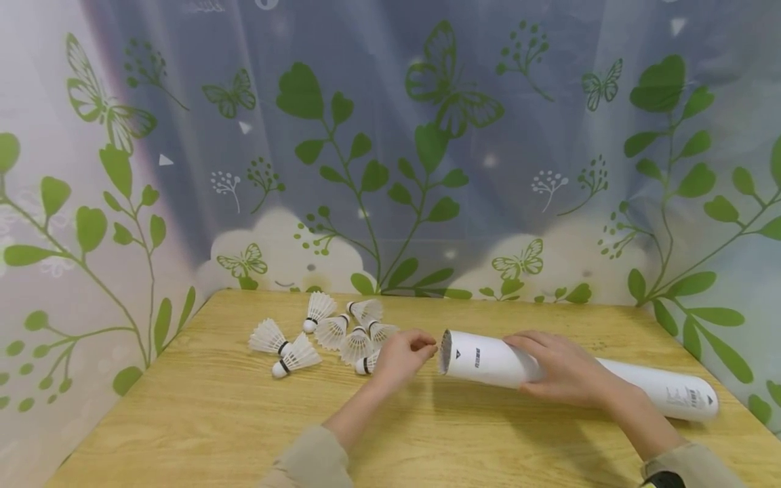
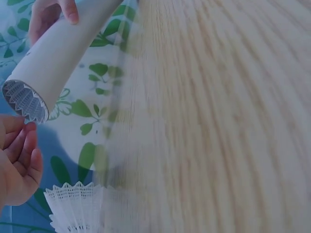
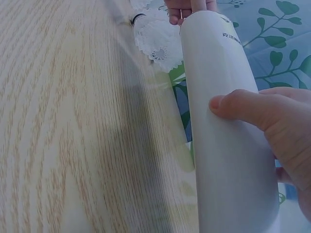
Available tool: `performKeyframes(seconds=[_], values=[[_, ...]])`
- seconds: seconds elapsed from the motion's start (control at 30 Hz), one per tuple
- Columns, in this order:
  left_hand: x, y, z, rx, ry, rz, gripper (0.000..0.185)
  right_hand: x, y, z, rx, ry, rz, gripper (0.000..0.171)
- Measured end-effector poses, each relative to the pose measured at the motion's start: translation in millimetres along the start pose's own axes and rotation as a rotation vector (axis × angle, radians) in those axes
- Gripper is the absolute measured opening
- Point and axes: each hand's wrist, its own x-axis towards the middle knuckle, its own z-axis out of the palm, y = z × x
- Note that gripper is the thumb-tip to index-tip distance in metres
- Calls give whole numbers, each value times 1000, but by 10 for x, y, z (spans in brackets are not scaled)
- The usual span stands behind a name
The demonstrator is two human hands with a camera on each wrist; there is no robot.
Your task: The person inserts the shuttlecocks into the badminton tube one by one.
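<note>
A white shuttlecock tube (image 1: pixel 488 359) lies slanted above the table, its mouth toward the left. My right hand (image 1: pixel 564 369) grips it around the middle, thumb on the near side in the right wrist view. Just at the tube's mouth is my left hand (image 1: pixel 403 356), fingers bent and tips close to the rim. Inside that mouth, the left wrist view shows the toothed skirt edge of a shuttlecock (image 2: pixel 29 102). Whether the left fingertips pinch this skirt or only touch near it cannot be made out.
Several white shuttlecocks (image 1: pixel 332 332) with black bands lie in a loose group on the wooden table (image 1: pixel 213 420), left of the left hand. One shuttlecock (image 1: pixel 366 362) is partly hidden by that hand. A patterned curtain (image 1: pixel 390 169) hangs behind the table.
</note>
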Motion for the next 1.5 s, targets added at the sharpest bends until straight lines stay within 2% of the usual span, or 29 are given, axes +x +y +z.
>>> performKeyframes(seconds=[0.23,0.57,0.77,1.0,1.3,1.5], values=[[-14,-65,-167,-25,-37,-39,13,-9,25,5,-6,4,-4,69],[-80,-156,-520,22,-42,-45,17,-17,25,0,1,7,-6,69],[-95,-251,-661,105,-23,-51,15,-18,20,-13,7,-13,22,69],[-103,-321,-679,153,-73,-54,24,-30,34,10,-12,5,9,68],[-60,-416,-594,170,-176,-40,44,-30,34,35,-3,-2,14,67],[-30,-470,-531,212,-198,-18,54,-32,37,42,-2,-2,11,67]])
